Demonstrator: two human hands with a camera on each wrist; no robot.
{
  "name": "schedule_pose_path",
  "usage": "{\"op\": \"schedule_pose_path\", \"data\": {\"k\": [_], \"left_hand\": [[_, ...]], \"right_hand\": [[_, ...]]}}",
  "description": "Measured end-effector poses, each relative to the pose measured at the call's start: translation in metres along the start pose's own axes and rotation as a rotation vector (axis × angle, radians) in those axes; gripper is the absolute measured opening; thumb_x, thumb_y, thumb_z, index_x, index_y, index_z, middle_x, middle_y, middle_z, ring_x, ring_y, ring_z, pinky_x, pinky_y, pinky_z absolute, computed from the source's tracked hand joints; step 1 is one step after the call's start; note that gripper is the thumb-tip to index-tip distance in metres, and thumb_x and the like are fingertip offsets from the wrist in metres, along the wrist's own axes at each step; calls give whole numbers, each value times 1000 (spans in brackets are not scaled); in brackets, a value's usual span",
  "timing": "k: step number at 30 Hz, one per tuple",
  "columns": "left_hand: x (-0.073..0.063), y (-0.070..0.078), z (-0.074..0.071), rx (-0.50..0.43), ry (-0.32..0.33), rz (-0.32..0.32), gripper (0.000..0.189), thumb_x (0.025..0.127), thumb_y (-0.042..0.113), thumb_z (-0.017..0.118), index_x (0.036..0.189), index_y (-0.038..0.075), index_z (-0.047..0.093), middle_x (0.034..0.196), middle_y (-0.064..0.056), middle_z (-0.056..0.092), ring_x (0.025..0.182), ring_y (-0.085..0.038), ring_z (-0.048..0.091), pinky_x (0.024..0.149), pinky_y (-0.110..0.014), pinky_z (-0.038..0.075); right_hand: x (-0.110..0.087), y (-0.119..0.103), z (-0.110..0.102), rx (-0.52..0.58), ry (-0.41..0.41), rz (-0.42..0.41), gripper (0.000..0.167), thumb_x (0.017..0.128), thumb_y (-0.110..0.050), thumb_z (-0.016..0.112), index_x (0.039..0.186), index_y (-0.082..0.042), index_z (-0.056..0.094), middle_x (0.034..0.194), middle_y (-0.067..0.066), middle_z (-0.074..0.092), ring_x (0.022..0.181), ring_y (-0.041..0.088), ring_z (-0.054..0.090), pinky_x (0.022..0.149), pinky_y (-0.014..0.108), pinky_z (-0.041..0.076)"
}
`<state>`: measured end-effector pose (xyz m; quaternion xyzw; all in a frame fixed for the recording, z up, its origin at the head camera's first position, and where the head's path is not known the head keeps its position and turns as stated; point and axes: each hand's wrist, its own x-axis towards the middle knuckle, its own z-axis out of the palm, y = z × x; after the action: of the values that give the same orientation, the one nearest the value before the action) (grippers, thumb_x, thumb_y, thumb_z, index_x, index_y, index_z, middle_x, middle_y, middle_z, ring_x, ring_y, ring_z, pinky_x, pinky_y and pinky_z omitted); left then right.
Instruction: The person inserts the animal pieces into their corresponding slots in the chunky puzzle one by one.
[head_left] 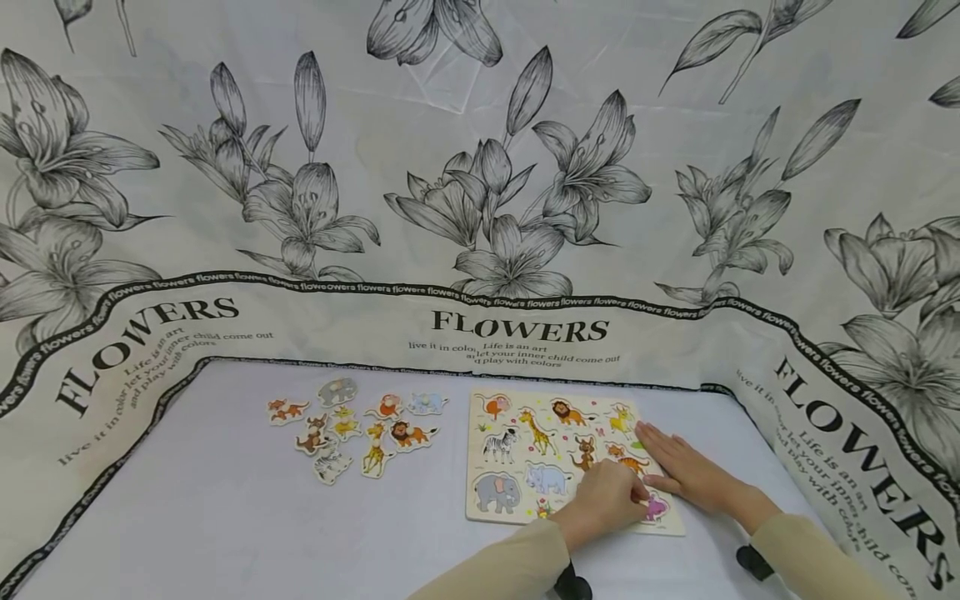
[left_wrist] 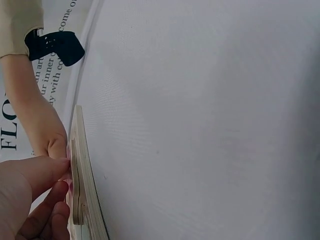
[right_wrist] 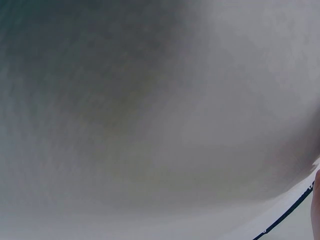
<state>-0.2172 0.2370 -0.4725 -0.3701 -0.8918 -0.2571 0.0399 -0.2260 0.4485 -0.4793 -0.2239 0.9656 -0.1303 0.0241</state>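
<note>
A wooden animal puzzle board (head_left: 480, 500) lies on the white table, printed with a lion, giraffe, zebra, elephant and others. At its lower right corner my left hand (head_left: 609, 498) bends over a purple animal puzzle piece (head_left: 657, 508), thumb and fingers pinching at its left side. In the left wrist view, the left thumb (left_wrist: 50, 172) and fingertips meet at the board's face; the grip itself is partly hidden. My right hand (head_left: 693, 475) rests along the board's right edge with its fingers extended. The right wrist view shows mostly blurred white cloth.
Left of the board lie several loose animal pieces, among them an elephant (head_left: 337, 392), a lion (head_left: 412, 433), a giraffe (head_left: 376, 454) and a zebra (head_left: 331, 464). Flower-printed cloth (head_left: 510, 325) rises behind and beside the white table (head_left: 262, 533).
</note>
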Motion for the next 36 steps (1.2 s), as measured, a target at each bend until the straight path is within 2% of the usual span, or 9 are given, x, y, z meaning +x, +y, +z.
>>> {"op": "schedule_pose_path", "data": {"k": [5,9,15,17,19,22,27,30,36], "left_hand": [[1,0,4,-3,16,-18,8,78,27,78,86,28,78,62,20,63,52,11,40,52,-5,30],[2,1,5,-3,20,-34,6,78,29,78,84,29,78,63,21,64,53,11,41,52,-5,30],[3,0,7,2,42,-19,6,78,29,79,83,29,78,65,21,66,53,12,41,53,-5,30],[3,1,8,-4,47,-10,6,78,29,79,84,28,78,66,20,67,53,12,41,53,-5,30],[3,1,9,-4,53,-5,6,78,29,79,83,28,78,66,20,67,53,13,40,52,-4,30],[2,1,10,-9,58,0,6,78,29,79,84,28,78,66,20,67,52,12,40,52,-5,29],[3,0,12,-9,64,6,7,78,27,79,85,28,77,67,20,66,52,12,39,52,-4,29],[2,-1,12,-20,56,8,9,78,26,79,87,28,77,69,20,68,54,13,41,53,-3,30],[0,-2,8,-54,24,19,11,80,25,77,91,26,78,73,19,70,58,14,45,56,-2,33]], "right_hand": [[0,1,1,-32,17,-31,73,96,-39,53,150,1,25,154,26,26,146,-1,-3,104,7,-15],[0,2,2,-53,35,-50,73,96,-39,54,149,1,26,153,26,27,144,-6,-6,104,6,-15],[1,2,1,-57,53,-71,73,95,-39,55,149,2,27,152,27,30,139,-15,-10,104,4,-15],[1,1,1,-45,38,-57,73,95,-40,54,149,1,26,153,25,28,141,-12,-8,107,8,-14],[1,1,1,-36,25,-33,74,95,-41,54,150,0,26,155,24,27,145,-5,-4,116,20,-9],[0,1,2,-30,7,-11,74,95,-42,53,150,-2,25,156,22,25,148,3,1,120,34,1],[0,2,2,-22,6,-2,74,95,-42,54,150,-2,26,156,22,25,149,4,3,118,49,12],[1,2,2,-25,4,3,75,94,-42,55,150,-2,27,156,22,25,150,10,7,112,58,19],[2,1,1,-20,-11,23,76,94,-43,55,150,-2,26,156,22,24,149,23,15,109,62,20]]}}
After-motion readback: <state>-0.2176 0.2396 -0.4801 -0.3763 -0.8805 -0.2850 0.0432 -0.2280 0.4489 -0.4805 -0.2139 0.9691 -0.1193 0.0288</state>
